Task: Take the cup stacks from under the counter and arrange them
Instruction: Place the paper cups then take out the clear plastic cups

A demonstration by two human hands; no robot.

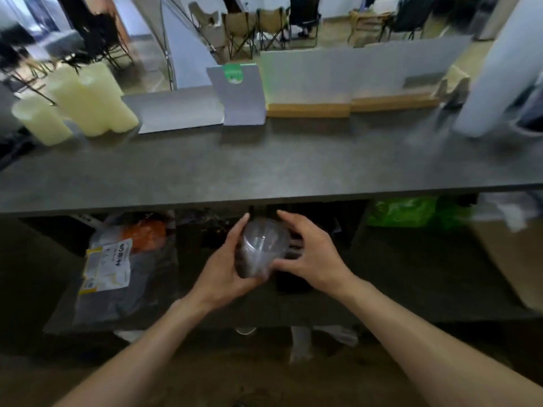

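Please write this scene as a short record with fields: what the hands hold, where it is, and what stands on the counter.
held item: clear cup stack, below the counter edge
left hand: grips the stack's left side and bottom
right hand: touches the stack's right side
counter: grey, its middle bare
counter, far left: pale cup stacks
under counter, left: labelled plastic bag

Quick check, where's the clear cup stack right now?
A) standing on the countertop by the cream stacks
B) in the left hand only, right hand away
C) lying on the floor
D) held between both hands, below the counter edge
D: the clear cup stack sits between the left hand and right hand, just under the counter front edge.
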